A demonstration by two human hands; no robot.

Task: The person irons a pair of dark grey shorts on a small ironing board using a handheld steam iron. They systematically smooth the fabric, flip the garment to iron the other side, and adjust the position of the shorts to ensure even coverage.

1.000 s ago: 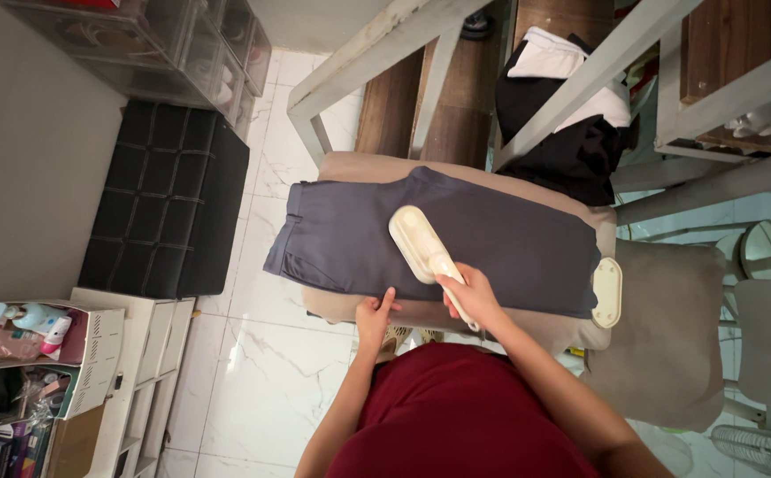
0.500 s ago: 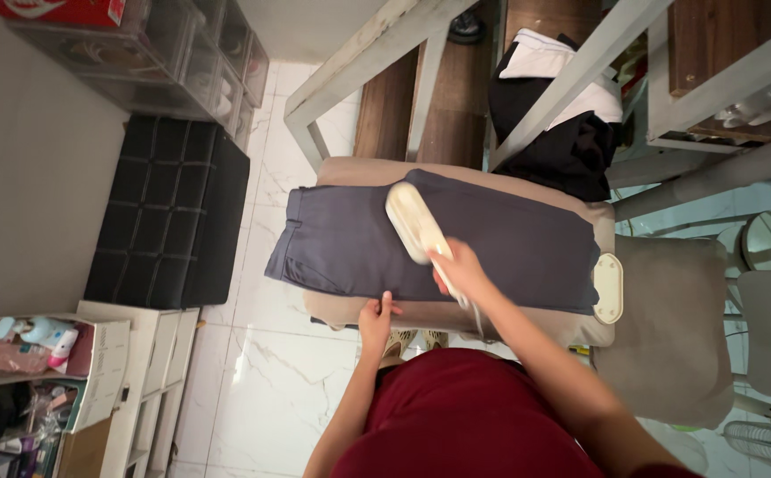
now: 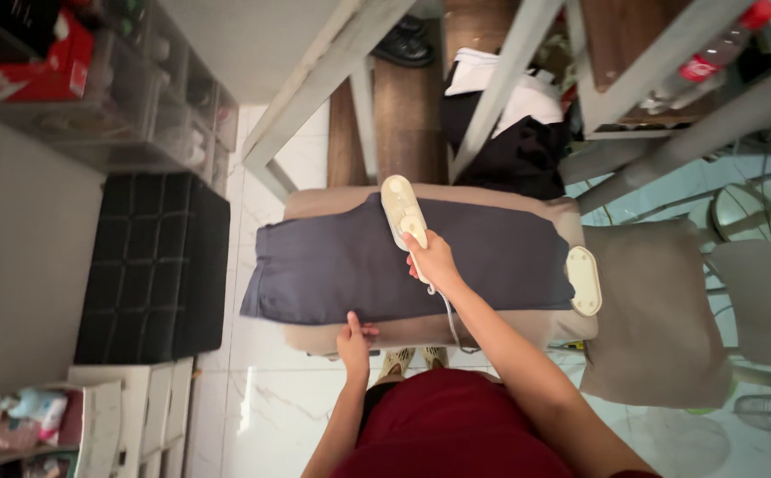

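Observation:
A dark grey garment (image 3: pixel 332 265) lies flat on a beige padded ironing board (image 3: pixel 491 329). My right hand (image 3: pixel 434 259) grips the handle of a cream hand-held iron (image 3: pixel 400 207), whose head rests at the garment's far edge near the middle. My left hand (image 3: pixel 356 339) presses the garment's near edge against the board, fingers flat.
A cream oval iron rest (image 3: pixel 583 280) sits at the board's right end. A black quilted ottoman (image 3: pixel 151 265) stands to the left, clear drawers (image 3: pixel 146 88) behind it. Dark clothes (image 3: pixel 514 133) hang on a white frame behind the board. A beige cushion (image 3: pixel 659 319) lies to the right.
My right hand has pushed the iron away from me, from the garment's near middle to its far edge. My left hand stays on the near edge.

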